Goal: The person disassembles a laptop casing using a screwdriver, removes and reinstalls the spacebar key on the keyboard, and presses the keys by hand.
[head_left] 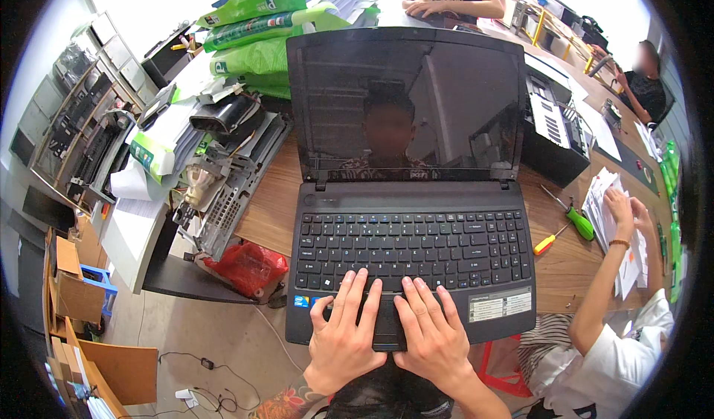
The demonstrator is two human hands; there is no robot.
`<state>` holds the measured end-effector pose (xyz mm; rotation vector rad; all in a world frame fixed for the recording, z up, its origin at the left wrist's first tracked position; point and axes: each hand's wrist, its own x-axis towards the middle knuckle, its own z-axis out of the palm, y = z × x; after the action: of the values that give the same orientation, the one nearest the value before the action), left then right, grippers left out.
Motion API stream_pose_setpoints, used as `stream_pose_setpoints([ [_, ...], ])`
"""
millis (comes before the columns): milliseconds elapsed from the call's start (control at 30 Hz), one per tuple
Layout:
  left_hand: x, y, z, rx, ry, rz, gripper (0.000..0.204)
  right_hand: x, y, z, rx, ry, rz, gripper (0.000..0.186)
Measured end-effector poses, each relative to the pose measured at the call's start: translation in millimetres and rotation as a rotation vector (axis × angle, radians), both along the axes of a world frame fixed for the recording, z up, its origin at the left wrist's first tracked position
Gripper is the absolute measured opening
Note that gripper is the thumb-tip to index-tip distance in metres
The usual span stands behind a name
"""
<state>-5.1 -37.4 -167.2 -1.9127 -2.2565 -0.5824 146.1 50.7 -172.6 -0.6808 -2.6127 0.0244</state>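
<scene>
A black laptop [416, 196] stands unfolded in front of me with its screen [454, 107] dark and reflective. My left hand [343, 337] rests on the palm rest left of the touchpad [387, 321], its fingers stretched toward the lower keys. On the other side of the touchpad lies my right hand [433, 336], fingers also extended and slightly apart. Fingertips of both hands reach the bottom row of the keyboard [409, 244]. Neither hand holds anything. The thumbs point inward, near the laptop's front edge.
Right of the laptop lie a green-handled screwdriver [579, 224] and a yellow-handled one [545, 245]. Another person's hands [623, 212] touch a paper stack [595, 196]. Dismantled metal parts [230, 188], a red bag [249, 266] and stacked green packages [256, 55] are at left.
</scene>
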Motion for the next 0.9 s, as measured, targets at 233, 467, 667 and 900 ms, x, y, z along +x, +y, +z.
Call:
stream_pose_setpoints([
  [233, -0.2, -1.0, -0.9, -0.036, 0.003, -0.008, 0.098, 1.8, 0.3, -2.5, 0.0, 0.013, 0.016, 0.059],
  [467, 0.3, -1.7, -0.3, -0.036, 0.019, -0.005, 0.096, 1.4, 0.5, -1.2, -0.011, 0.016, 0.018, 0.061],
  [667, 1.6, -2.8, -1.0, -0.019, 0.04, 0.005, 0.095, 1.3, 1.0, 0.7, -0.018, 0.014, 0.024, 0.06],
  [900, 2.2, -2.2, -1.3, -0.024, 0.064, 0.01, 0.098, 1.3, 1.0, -1.9, -0.006, 0.023, 0.027, 0.057],
])
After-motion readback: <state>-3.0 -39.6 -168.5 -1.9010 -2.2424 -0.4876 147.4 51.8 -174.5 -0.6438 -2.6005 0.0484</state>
